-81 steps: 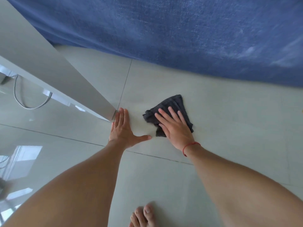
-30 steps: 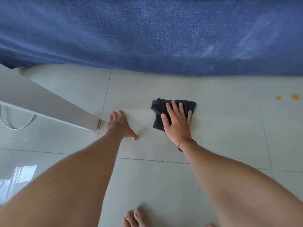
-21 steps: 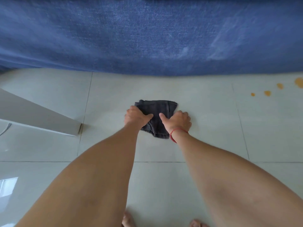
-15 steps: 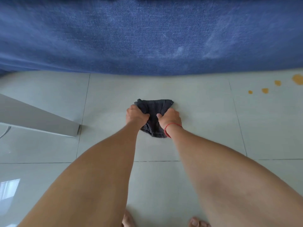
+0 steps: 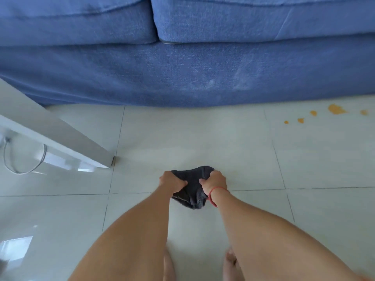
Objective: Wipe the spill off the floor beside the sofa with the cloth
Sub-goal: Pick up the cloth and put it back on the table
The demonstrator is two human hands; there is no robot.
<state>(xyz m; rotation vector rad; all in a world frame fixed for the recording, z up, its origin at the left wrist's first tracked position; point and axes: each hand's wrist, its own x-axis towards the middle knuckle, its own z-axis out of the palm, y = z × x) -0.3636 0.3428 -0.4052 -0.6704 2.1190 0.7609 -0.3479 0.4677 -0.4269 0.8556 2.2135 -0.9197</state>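
Note:
A dark grey cloth point(image 5: 192, 189) hangs bunched between my two hands above the pale tiled floor point(image 5: 203, 138). My left hand point(image 5: 171, 182) grips its left edge and my right hand point(image 5: 215, 182), with a red string at the wrist, grips its right edge. Several orange spill spots point(image 5: 335, 109) lie on the tiles at the far right, close to the base of the blue sofa point(image 5: 182, 74). The cloth is well to the left of those spots and apart from them.
A white furniture panel point(image 5: 60, 136) slants in from the left and ends at a corner on the floor. A grey cable point(image 5: 24, 159) loops behind it. My bare feet point(image 5: 230, 258) stand at the bottom of the view.
My right hand lay flat on the cloth on the floor; my left hand came over, both took hold of its edges, and the cloth now hangs bunched, nearer me. The sofa cushions have come into view.

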